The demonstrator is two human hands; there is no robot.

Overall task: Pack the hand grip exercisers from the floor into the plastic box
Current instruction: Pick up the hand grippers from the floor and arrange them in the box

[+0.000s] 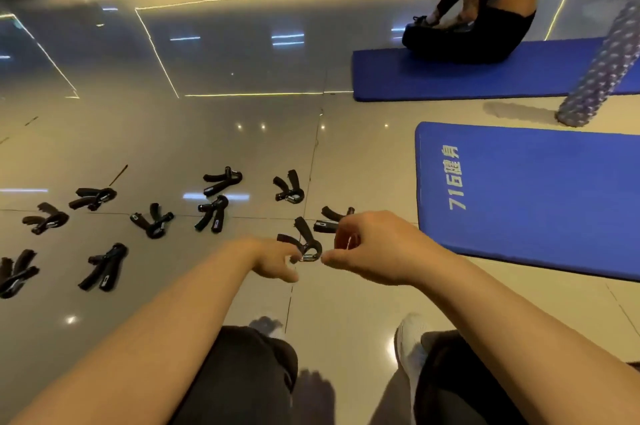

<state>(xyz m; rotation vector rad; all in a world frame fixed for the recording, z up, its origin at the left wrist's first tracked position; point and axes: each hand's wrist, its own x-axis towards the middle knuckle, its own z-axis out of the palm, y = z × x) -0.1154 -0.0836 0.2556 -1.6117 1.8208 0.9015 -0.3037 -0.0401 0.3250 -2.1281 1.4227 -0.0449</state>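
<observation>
You've got black hand grip exercisers (221, 179) scattered flat across the glossy floor tiles to your left — V-shaped handles splayed at all angles — with the nearest exerciser (302, 240) lying right between your hands.

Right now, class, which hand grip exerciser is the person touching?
The hand grip exerciser between both hands: the left hand and right hand touch its spring end. The others lie untouched.

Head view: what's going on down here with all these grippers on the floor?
A crouching person has both hands at one hand grip exerciser on the tiled floor: the left hand and right hand touch its spring end. About ten more lie scattered to the left. No plastic box is in view.
</observation>
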